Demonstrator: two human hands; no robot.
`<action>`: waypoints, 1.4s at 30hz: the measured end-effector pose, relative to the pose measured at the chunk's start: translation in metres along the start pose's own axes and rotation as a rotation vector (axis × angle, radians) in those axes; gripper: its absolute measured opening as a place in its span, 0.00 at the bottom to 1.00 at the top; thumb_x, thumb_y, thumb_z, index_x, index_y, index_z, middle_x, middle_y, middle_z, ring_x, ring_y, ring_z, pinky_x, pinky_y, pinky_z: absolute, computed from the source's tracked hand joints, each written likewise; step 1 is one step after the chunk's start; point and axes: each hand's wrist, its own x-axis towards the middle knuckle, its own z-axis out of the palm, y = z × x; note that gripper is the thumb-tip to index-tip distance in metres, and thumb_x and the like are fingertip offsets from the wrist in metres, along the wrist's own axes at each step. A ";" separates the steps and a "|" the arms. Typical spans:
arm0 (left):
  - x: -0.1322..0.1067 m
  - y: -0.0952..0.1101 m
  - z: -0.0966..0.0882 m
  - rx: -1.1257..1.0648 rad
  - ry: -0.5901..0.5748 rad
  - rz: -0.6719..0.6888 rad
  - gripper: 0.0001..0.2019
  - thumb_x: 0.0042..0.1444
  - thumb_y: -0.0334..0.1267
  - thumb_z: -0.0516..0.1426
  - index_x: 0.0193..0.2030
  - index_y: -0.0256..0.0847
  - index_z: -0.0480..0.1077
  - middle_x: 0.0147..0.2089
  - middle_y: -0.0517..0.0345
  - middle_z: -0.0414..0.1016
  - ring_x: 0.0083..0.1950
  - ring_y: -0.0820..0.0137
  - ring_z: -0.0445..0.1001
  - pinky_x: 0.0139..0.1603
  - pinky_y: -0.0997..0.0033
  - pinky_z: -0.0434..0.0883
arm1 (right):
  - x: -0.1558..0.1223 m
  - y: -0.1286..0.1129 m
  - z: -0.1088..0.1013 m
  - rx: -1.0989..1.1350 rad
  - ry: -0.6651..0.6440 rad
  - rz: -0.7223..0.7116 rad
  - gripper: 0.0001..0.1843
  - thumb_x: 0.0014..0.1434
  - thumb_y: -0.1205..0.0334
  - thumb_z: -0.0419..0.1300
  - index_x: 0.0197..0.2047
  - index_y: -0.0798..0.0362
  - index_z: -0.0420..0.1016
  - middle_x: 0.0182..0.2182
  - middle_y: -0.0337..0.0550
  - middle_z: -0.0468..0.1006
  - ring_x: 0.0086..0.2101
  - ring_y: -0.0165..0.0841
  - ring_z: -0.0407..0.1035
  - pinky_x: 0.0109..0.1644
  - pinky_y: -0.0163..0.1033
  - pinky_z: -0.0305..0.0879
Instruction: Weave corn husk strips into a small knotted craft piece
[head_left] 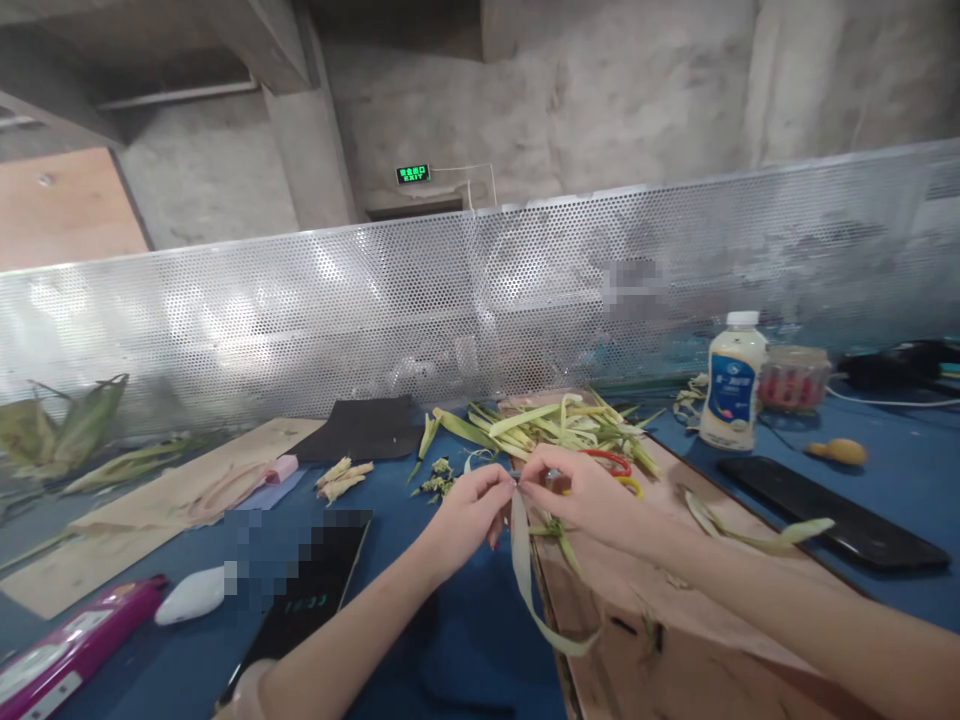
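Observation:
My left hand (pixel 478 502) and my right hand (pixel 574 490) meet at the centre, thumbs and fingertips pinched together. Between them they grip a long pale green leaf strip (pixel 523 562), which looks like corn husk. It dangles below my fingers and curls to the right over the edge of a brown board (pixel 675 630). What the fingertips do at the pinch is too small to make out. Just behind my hands lies a heap of green and yellowish leaf strips (pixel 555 422). A red ring (pixel 609 460) and a yellow ring (pixel 628 486) show beside my right hand.
At right stand a white-capped bottle (pixel 731 385) and a clear jar (pixel 795 380), near a black phone (pixel 832 510). At left are a dark tablet-like device (pixel 322 575), a magenta tool (pixel 75 645), brown paper (pixel 150 505) and husks (pixel 60 435). A perforated metal screen (pixel 375 320) closes the back.

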 end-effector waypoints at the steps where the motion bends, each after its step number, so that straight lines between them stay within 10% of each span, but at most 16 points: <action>1: 0.000 -0.001 0.000 0.000 -0.001 -0.001 0.10 0.54 0.38 0.48 0.25 0.38 0.59 0.16 0.68 0.59 0.13 0.80 0.56 0.15 0.80 0.56 | 0.000 0.000 0.000 -0.005 0.004 -0.004 0.04 0.54 0.65 0.54 0.28 0.54 0.67 0.27 0.38 0.70 0.29 0.29 0.65 0.31 0.33 0.62; 21: 0.000 0.001 0.002 -0.007 -0.027 0.006 0.07 0.53 0.37 0.48 0.27 0.38 0.60 0.18 0.65 0.65 0.14 0.80 0.56 0.16 0.80 0.56 | -0.001 0.004 -0.001 -0.176 -0.006 -0.196 0.03 0.54 0.67 0.54 0.30 0.52 0.67 0.28 0.39 0.67 0.29 0.31 0.62 0.32 0.37 0.60; 42: 0.004 -0.013 0.000 0.016 -0.020 0.013 0.11 0.57 0.43 0.47 0.28 0.39 0.59 0.17 0.67 0.62 0.14 0.79 0.56 0.18 0.79 0.57 | -0.003 0.002 0.002 -0.098 0.017 -0.066 0.05 0.55 0.64 0.53 0.29 0.50 0.68 0.24 0.38 0.69 0.25 0.31 0.63 0.29 0.36 0.61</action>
